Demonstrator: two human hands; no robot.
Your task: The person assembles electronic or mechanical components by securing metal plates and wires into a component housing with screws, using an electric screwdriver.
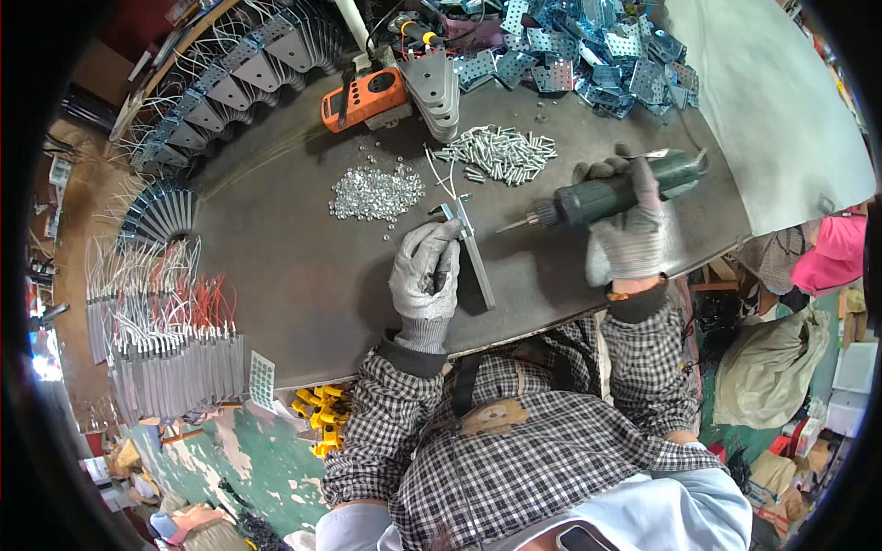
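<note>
Grey knitted gloves were worn on both hands. The left hand (424, 272) was closed around a narrow metal bracket (474, 253), which was pressed flat on the dark desk (294, 275), its long strip lying just right of the gloved fingers and pointing toward the person. The right hand (629, 230) was clenched around the body of a green power screwdriver (611, 191), which was held roughly level above the desk, its bit aimed left at the upper end of the bracket but kept apart from it. Beyond the bracket, a heap of small silver nuts (377, 193) was spread on the desk, and a pile of silver bolts (501, 151) was seen just right of it. Farther back, an orange power tool (366, 99) lay beside a stack of grey triangular plates (436, 87), with blue-tinted perforated brackets (597, 46) heaped behind. Along the left rim, rows of finished wired assemblies (165, 349) were laid out, red and white leads standing up from them.
</note>
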